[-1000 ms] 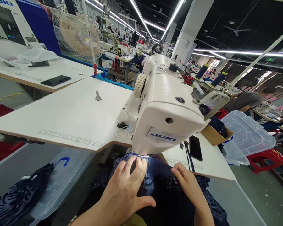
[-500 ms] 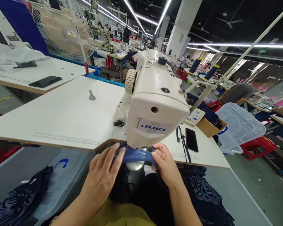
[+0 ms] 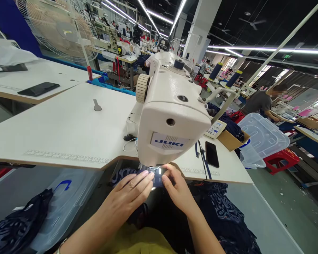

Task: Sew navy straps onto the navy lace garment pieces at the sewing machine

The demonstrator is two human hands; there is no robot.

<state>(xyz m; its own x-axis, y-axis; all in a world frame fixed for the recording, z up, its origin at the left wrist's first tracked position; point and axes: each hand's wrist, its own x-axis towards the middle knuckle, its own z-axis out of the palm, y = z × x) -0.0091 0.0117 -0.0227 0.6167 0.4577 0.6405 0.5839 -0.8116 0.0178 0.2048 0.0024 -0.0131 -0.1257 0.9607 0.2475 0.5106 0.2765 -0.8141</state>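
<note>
Well left of the sewing machine [image 3: 172, 113], one patterned navy garment [image 3: 21, 218] lies in or on one translucent bin [image 3: 75, 197] (which, I cannot tell); one phone [image 3: 39, 89] rests on a table beyond. In front of the machine, the left hand [image 3: 128, 194] lays its fingers flat on one navy fabric piece [image 3: 158, 179]; its thumb is hidden, so I cannot tell whether it grips. The fabric sits below the machine's front end, its right edge pinched by the right hand [image 3: 178, 188]. Right of the machine: a second phone [image 3: 212, 154], two navy thread spools [image 3: 216, 71], one cardboard box [image 3: 229, 141] holding navy cloth [image 3: 231, 127], one clear container [image 3: 263, 137] and one red stool [image 3: 281, 160].
</note>
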